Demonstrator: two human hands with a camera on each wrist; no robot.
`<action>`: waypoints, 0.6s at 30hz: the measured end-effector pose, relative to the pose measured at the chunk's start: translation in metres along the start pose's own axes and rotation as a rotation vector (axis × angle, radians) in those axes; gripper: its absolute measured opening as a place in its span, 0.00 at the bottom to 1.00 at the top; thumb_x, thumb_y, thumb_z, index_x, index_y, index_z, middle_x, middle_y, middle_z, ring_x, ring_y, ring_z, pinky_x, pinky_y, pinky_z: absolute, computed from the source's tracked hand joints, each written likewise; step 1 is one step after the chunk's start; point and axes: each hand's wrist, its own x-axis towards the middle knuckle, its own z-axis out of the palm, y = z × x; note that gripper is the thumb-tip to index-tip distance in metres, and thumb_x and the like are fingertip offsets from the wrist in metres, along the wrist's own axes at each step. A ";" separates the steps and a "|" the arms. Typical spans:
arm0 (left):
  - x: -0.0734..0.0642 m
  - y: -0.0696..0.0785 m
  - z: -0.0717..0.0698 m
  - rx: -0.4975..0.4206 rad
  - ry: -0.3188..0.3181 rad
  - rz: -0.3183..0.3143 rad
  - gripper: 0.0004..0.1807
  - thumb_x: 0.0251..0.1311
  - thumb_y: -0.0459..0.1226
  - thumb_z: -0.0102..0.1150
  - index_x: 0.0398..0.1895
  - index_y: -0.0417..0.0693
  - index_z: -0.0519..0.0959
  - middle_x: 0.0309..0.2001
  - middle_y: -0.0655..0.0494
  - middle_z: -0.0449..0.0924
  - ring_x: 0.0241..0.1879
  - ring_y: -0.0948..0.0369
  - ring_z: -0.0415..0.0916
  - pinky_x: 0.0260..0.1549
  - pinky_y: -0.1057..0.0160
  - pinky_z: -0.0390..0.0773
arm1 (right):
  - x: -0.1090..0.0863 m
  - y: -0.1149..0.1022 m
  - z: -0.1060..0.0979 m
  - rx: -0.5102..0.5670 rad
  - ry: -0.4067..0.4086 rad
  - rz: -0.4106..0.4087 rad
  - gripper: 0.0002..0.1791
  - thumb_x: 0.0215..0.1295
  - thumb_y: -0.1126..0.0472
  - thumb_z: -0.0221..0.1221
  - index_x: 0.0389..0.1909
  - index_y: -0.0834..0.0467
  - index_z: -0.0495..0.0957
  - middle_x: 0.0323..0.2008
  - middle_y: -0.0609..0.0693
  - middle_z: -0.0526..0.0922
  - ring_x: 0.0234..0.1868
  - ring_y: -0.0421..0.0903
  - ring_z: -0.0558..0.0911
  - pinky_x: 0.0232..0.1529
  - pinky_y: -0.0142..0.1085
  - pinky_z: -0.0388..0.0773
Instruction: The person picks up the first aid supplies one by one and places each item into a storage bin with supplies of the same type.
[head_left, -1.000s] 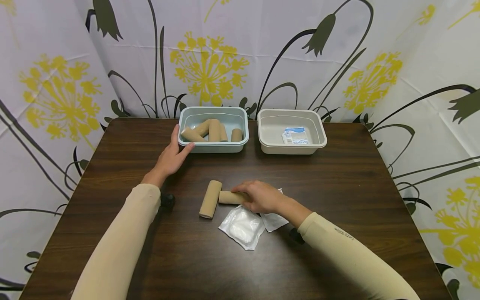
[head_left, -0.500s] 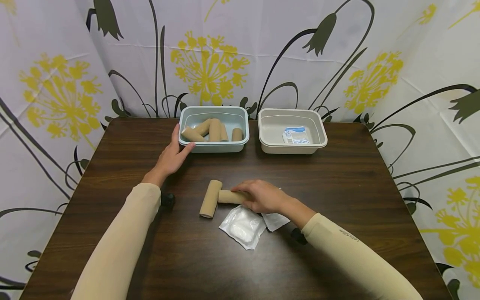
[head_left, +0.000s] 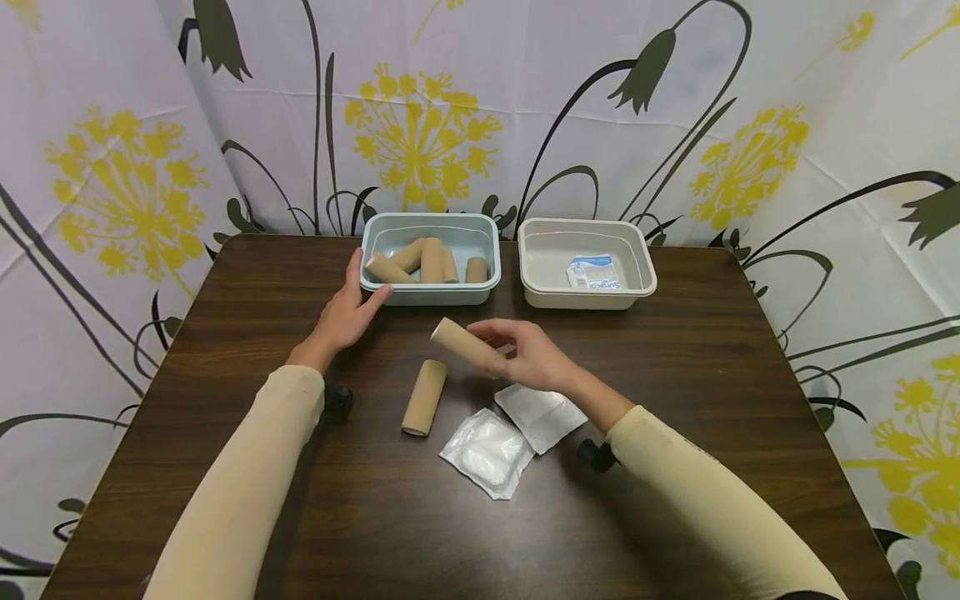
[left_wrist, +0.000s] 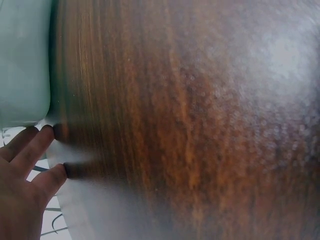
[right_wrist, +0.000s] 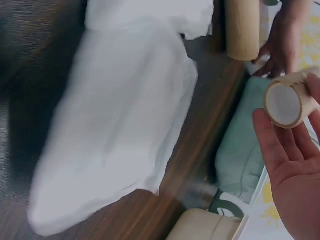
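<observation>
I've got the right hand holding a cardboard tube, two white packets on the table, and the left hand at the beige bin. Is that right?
Not quite: the left hand is at the light-blue bin, not the beige bin; the head view shows it. The right hand does hold a cardboard tube, and two white packets lie on the table.

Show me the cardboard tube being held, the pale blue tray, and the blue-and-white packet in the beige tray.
Cardboard tube (head_left: 466,342): head view, middle of its exposed side.
Pale blue tray (head_left: 433,297): head view, front wall.
Blue-and-white packet (head_left: 594,273): head view, middle of its upward face.
</observation>
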 end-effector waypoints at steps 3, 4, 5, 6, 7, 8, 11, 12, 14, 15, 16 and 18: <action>0.001 -0.001 0.001 0.010 -0.004 -0.010 0.46 0.64 0.66 0.37 0.73 0.72 0.21 0.76 0.44 0.39 0.71 0.40 0.46 0.63 0.35 0.48 | 0.010 0.003 -0.007 0.122 0.090 0.059 0.26 0.57 0.68 0.65 0.59 0.63 0.74 0.49 0.57 0.81 0.46 0.48 0.81 0.48 0.41 0.77; 0.002 -0.001 0.001 0.010 -0.002 -0.011 0.46 0.64 0.66 0.37 0.73 0.71 0.22 0.76 0.44 0.39 0.71 0.40 0.46 0.63 0.35 0.48 | 0.014 0.003 -0.009 0.175 0.121 0.095 0.26 0.58 0.68 0.65 0.59 0.63 0.74 0.48 0.58 0.81 0.46 0.49 0.81 0.47 0.41 0.78; 0.002 -0.002 0.001 0.013 -0.002 -0.012 0.47 0.64 0.66 0.37 0.73 0.70 0.22 0.76 0.43 0.39 0.71 0.39 0.46 0.63 0.35 0.48 | 0.017 0.003 -0.011 0.230 0.148 0.134 0.26 0.58 0.68 0.65 0.59 0.63 0.74 0.49 0.60 0.81 0.46 0.50 0.81 0.46 0.43 0.79; 0.002 -0.002 0.001 0.013 -0.002 -0.011 0.47 0.64 0.66 0.37 0.73 0.70 0.22 0.76 0.43 0.39 0.71 0.39 0.46 0.64 0.35 0.48 | 0.021 0.003 -0.013 0.283 0.177 0.178 0.26 0.58 0.68 0.65 0.59 0.63 0.73 0.49 0.61 0.81 0.45 0.50 0.82 0.45 0.44 0.79; 0.003 -0.002 0.001 0.011 0.000 -0.010 0.47 0.64 0.66 0.37 0.74 0.69 0.23 0.76 0.43 0.39 0.71 0.39 0.46 0.64 0.35 0.48 | 0.025 0.002 -0.015 0.337 0.208 0.229 0.26 0.59 0.68 0.64 0.60 0.63 0.73 0.50 0.61 0.80 0.45 0.50 0.82 0.45 0.46 0.79; 0.003 -0.002 0.001 0.010 0.002 -0.009 0.47 0.64 0.66 0.38 0.74 0.68 0.23 0.76 0.43 0.39 0.71 0.40 0.46 0.64 0.35 0.48 | 0.029 0.002 -0.017 0.400 0.237 0.276 0.26 0.59 0.68 0.64 0.60 0.62 0.72 0.51 0.62 0.80 0.44 0.51 0.81 0.45 0.48 0.79; 0.003 -0.002 0.001 0.000 0.005 -0.014 0.48 0.63 0.67 0.39 0.74 0.68 0.24 0.76 0.45 0.39 0.72 0.41 0.46 0.64 0.36 0.48 | 0.041 0.000 -0.023 0.547 0.313 0.404 0.27 0.62 0.66 0.62 0.63 0.60 0.71 0.54 0.61 0.78 0.44 0.50 0.81 0.46 0.50 0.79; 0.003 -0.002 0.001 -0.001 0.006 -0.016 0.47 0.63 0.67 0.39 0.74 0.69 0.24 0.76 0.46 0.39 0.72 0.41 0.45 0.64 0.36 0.48 | 0.045 -0.001 -0.024 0.584 0.339 0.436 0.27 0.62 0.65 0.62 0.63 0.59 0.71 0.54 0.60 0.78 0.44 0.49 0.80 0.46 0.48 0.79; 0.003 -0.002 0.001 -0.002 0.005 -0.018 0.47 0.63 0.67 0.39 0.74 0.71 0.24 0.76 0.47 0.38 0.72 0.42 0.45 0.64 0.35 0.48 | 0.053 -0.001 -0.027 0.649 0.382 0.475 0.27 0.63 0.63 0.62 0.64 0.58 0.70 0.55 0.59 0.77 0.45 0.49 0.80 0.45 0.45 0.80; 0.003 -0.002 0.000 -0.002 0.003 -0.017 0.47 0.63 0.66 0.39 0.74 0.71 0.23 0.76 0.47 0.38 0.72 0.42 0.45 0.64 0.35 0.48 | 0.057 -0.002 -0.028 0.657 0.400 0.489 0.27 0.63 0.63 0.62 0.63 0.58 0.70 0.55 0.58 0.77 0.44 0.48 0.80 0.43 0.43 0.81; 0.002 -0.002 0.000 -0.001 0.003 -0.016 0.47 0.63 0.66 0.39 0.74 0.71 0.23 0.76 0.47 0.38 0.72 0.41 0.45 0.64 0.35 0.48 | 0.061 -0.002 -0.029 0.667 0.416 0.499 0.27 0.63 0.62 0.62 0.63 0.58 0.70 0.55 0.58 0.77 0.44 0.48 0.80 0.42 0.41 0.81; 0.002 -0.002 -0.001 0.001 0.007 -0.011 0.47 0.64 0.66 0.39 0.74 0.70 0.23 0.76 0.46 0.39 0.72 0.41 0.46 0.64 0.35 0.49 | 0.069 -0.004 -0.031 0.656 0.444 0.516 0.27 0.62 0.61 0.63 0.63 0.58 0.71 0.54 0.58 0.78 0.43 0.47 0.81 0.41 0.41 0.81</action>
